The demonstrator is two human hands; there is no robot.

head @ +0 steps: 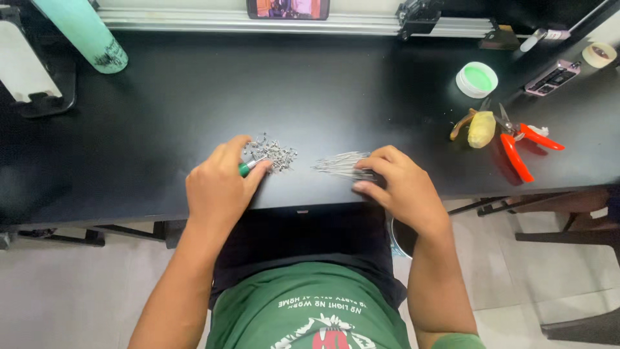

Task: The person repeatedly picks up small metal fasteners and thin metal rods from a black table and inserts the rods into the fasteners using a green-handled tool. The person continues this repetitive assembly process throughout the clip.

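Observation:
On the black table (161,116), my left hand (219,184) is closed around a small green-handled tool (248,167) whose metal tip points at a pile of small grey metal parts (274,153). My right hand (397,184) rests near the table's front edge, its fingertips pinching the end of a bundle of thin grey wires (341,165) that lies flat and fans out toward the left. The pile and the bundle sit apart, with a bare gap between them.
Red-handled cutters (520,147) and a yellow-handled tool (479,128) lie at the right, behind them a round white tin with green contents (477,79). A teal bottle (84,32) stands back left, a phone (288,8) at the rear edge, a tape roll (599,54) far right.

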